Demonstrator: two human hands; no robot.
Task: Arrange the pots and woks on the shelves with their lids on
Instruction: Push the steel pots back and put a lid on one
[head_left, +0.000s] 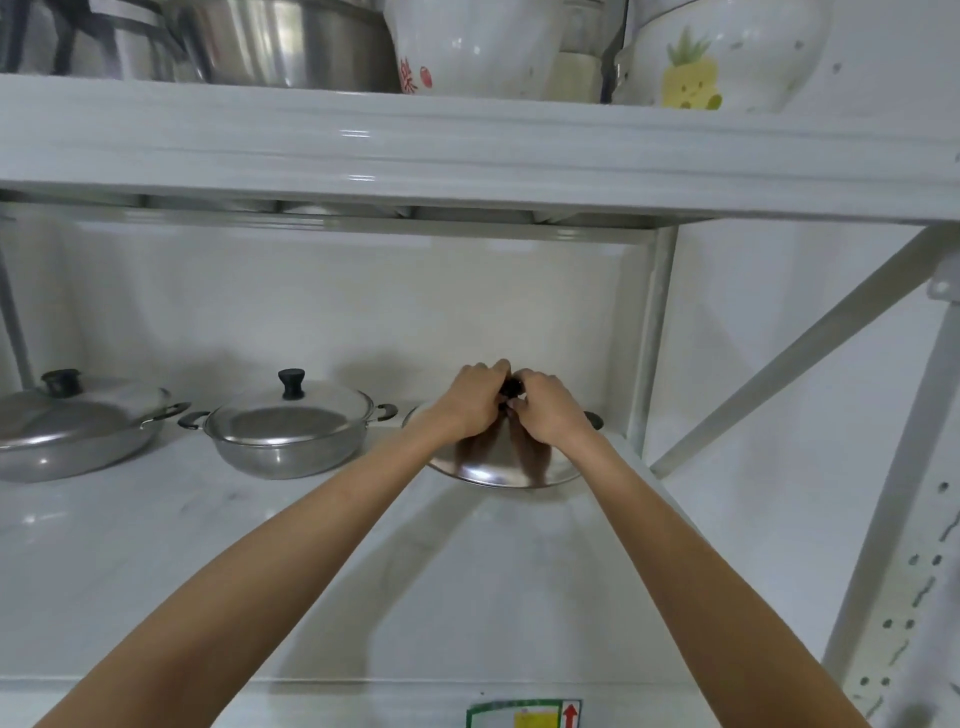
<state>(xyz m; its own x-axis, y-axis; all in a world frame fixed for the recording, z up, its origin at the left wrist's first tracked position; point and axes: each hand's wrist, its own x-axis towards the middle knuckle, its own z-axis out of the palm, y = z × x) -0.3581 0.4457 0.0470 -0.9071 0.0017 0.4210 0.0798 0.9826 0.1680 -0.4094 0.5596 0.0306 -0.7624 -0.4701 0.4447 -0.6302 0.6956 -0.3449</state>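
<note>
**Q:** What does the head camera show?

**A:** A white metal shelf (156, 545) with three steel pots along its back. Both bare arms reach in from 6 o'clock toward the pot at 3 o'clock. The left hand (470, 400) and right hand (545, 410) meet over its round shiny steel lid (498, 467), fingers (498, 370) curled tightly around the small black knob (511, 387) at the lid's centre. The lid covers the pot beneath; only a dark side handle (595, 418) shows.

**Q:** And the other pots?

**A:** At centre stands a shallow two-handled steel pot with a glass lid and black knob (288, 431). Near 9 o'clock sits a wider grey wok with a metal lid and black knob (72, 421). Both are lidded and well apart from the hands.

**Q:** Anything above?

**A:** At 12 o'clock an upper shelf board (467, 150) holds large steel pots (291, 41) and a white enamel pot with a pineapple picture (727, 52).
</note>
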